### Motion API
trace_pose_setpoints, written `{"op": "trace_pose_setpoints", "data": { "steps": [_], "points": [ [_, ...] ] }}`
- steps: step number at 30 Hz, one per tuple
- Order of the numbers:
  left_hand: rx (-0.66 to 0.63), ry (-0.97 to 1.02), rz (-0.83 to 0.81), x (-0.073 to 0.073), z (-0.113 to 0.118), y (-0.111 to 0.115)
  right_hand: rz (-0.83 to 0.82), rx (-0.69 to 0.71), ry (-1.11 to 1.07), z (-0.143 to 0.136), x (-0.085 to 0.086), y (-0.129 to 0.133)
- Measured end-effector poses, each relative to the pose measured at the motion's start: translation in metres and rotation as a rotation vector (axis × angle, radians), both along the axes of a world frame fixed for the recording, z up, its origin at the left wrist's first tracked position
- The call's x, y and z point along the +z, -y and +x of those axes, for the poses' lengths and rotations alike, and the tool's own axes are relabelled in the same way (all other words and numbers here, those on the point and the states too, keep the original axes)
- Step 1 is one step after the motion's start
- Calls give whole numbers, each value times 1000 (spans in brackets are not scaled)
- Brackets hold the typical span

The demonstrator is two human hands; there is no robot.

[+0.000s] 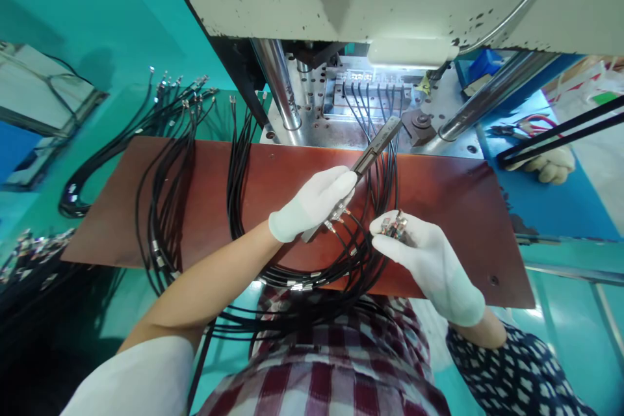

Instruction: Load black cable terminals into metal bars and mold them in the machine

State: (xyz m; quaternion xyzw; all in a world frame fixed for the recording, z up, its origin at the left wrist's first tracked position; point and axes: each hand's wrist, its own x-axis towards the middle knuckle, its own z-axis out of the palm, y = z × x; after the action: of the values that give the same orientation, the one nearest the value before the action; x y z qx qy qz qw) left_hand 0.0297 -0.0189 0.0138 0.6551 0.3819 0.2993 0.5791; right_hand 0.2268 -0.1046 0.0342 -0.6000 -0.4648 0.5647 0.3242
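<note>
My left hand (319,201), in a white glove, is closed around a long metal bar (374,148) that slants up to the right. Small metal connectors on thin black cables (341,244) sit along the lower part of the bar, just below my fingers. In my gloved right hand (422,250) is a small cluster of metal connectors (394,226), pinched between thumb and fingers. A bundle of black cables (312,276) loops across my lap and runs up to a metal fixture (365,101) in the press.
A reddish-brown board (439,208) lies before me. More cable bundles (168,208) rest on its left side. The press has steel posts (277,84) on both sides. At right, pliers (524,127) and a glove (550,164) lie on a blue surface (575,198).
</note>
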Motion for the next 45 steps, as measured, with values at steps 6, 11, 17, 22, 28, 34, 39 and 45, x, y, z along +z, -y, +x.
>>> {"op": "trace_pose_setpoints", "data": {
  "steps": [6,11,17,22,28,34,39,45],
  "points": [
    [-76,-91,120,-6,3,0,59,-113,-401,14,6,6],
    [-192,135,-161,-7,7,7,-105,29,-248,-2,0,-17],
    [-221,154,-350,-10,7,8,107,148,18,-13,4,-31],
    [-226,176,-352,-12,6,7,188,266,106,-5,3,-37],
    [-132,6,-70,-9,7,14,168,279,153,-11,3,-40],
    [-45,-115,93,-6,10,16,72,146,76,-16,-4,-32],
    [-27,44,-66,-4,7,10,3,-145,-49,-5,-12,-12],
    [-62,114,-181,-7,2,8,-72,-77,-373,6,-19,-6]
  ]
}}
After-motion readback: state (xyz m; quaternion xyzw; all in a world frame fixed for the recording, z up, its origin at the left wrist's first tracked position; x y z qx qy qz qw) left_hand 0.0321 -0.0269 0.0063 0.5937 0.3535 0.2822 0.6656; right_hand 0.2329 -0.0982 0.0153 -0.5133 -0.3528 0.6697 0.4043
